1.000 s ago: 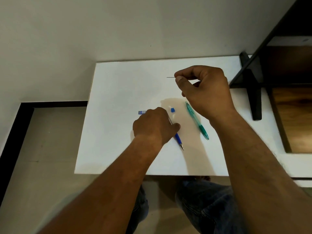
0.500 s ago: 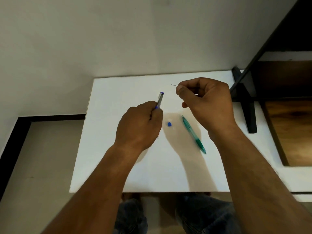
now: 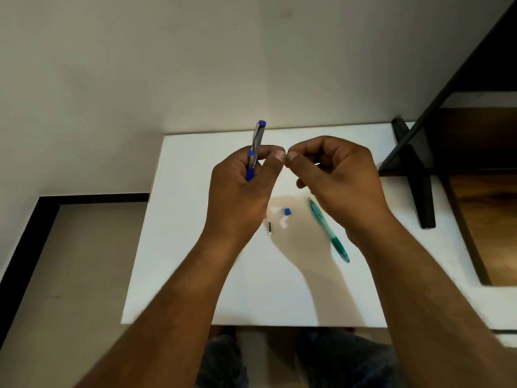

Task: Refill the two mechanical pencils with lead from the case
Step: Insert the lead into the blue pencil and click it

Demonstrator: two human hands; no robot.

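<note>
We have the blue pencil (image 3: 256, 147) raised in our left hand (image 3: 240, 191), fingers wrapped around its barrel, blue end pointing up, above the table (image 3: 195, 247). Our right hand (image 3: 338, 175) meets it fingertip to fingertip, pressed together as if pinching a lead, though the lead is too thin to see. The green pencil (image 3: 328, 229) lies on the table below the right hand, with a small blue cap (image 3: 287, 211) just left of it. We judge this the first refill; next comes threading lead into the barrel, needing steady alignment.
</note>
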